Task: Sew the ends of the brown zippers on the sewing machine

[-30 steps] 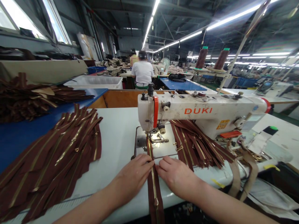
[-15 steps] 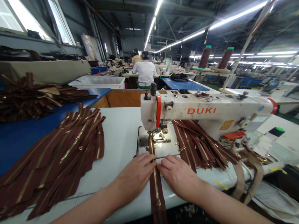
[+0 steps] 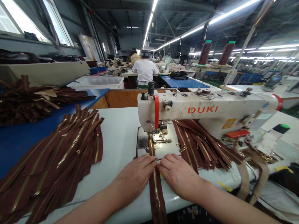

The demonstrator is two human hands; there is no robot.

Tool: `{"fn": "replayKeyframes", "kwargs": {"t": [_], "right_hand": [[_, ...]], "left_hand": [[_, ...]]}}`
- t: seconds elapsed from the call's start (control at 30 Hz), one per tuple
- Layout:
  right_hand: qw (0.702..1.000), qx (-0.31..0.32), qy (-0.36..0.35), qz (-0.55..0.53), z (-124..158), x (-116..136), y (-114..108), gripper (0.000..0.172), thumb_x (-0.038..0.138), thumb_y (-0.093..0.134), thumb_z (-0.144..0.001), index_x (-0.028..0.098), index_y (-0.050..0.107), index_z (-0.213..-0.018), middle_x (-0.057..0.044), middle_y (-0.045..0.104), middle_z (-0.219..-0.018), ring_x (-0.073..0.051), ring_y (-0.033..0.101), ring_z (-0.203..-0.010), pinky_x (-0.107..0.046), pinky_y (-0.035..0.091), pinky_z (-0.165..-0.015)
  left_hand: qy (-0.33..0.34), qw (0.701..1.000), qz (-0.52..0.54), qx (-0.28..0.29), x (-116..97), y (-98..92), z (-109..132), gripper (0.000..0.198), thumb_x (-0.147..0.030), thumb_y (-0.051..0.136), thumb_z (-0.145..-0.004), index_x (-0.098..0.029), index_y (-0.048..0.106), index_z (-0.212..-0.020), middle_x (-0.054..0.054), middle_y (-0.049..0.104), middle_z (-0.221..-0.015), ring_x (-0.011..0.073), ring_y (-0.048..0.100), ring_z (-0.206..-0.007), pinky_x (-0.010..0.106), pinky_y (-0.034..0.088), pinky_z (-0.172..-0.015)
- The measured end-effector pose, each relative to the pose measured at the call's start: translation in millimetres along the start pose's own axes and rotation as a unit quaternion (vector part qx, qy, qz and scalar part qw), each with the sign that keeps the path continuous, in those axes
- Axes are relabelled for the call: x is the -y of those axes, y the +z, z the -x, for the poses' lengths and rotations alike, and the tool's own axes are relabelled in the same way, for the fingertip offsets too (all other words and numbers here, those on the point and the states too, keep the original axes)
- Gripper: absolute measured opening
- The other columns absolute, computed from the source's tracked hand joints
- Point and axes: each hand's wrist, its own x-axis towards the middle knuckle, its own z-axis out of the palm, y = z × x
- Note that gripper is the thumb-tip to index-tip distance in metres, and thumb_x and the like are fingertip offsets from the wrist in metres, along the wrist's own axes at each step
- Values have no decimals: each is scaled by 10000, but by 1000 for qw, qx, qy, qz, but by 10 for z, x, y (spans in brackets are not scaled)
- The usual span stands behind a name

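A brown zipper with gold teeth runs from under the presser foot of the sewing machine toward me and hangs over the table's front edge. Its slider shows near the lower end. My left hand grips the zipper's left edge just in front of the metal needle plate, fingers pressed together. Opposite it, my right hand has its closed fingertips on the right edge. The fingertips' undersides are hidden.
Many brown zippers lie spread on the table's left. Another zipper bundle rests under the machine arm. Beige straps hang at the right. Thread cones stand behind. A person in a white shirt sits farther back.
The camera view has shifted slightly. Both hands keep nearly the same place on the zipper, and no clear movement of the zipper shows.
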Motion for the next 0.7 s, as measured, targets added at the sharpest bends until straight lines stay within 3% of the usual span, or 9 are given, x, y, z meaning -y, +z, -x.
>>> {"fn": "replayKeyframes", "kwargs": {"t": [0.23, 0.47, 0.7], "right_hand": [[1000, -1, 2, 17, -149, -118, 1, 58, 152, 532, -895, 145, 587, -912, -42, 570, -883, -210, 456, -879, -348, 375, -780], [1000, -5, 11, 27, -290, -232, 33, 70, 135, 536, -885, 142, 605, -889, -55, 588, -886, -212, 465, -905, -351, 379, -827], [999, -5, 30, 33, -422, -320, 70, 83, 137, 526, -893, 138, 609, -902, -57, 602, -906, -219, 473, -918, -355, 387, -808]], "left_hand": [[-15, 999, -19, 25, 102, 38, -73, 310, -74, 368, -895, -41, 617, -1076, 154, 660, -1108, 252, 581, -1065, 415, 493, -947], [-34, 998, -50, 12, 232, 83, -141, 318, -104, 345, -923, -57, 607, -1098, 138, 662, -1117, 228, 587, -1069, 374, 481, -954], [-61, 997, -39, 2, 328, 208, -115, 377, -123, 281, -936, -43, 567, -1167, 170, 627, -1195, 234, 569, -1124, 404, 469, -963]]}}
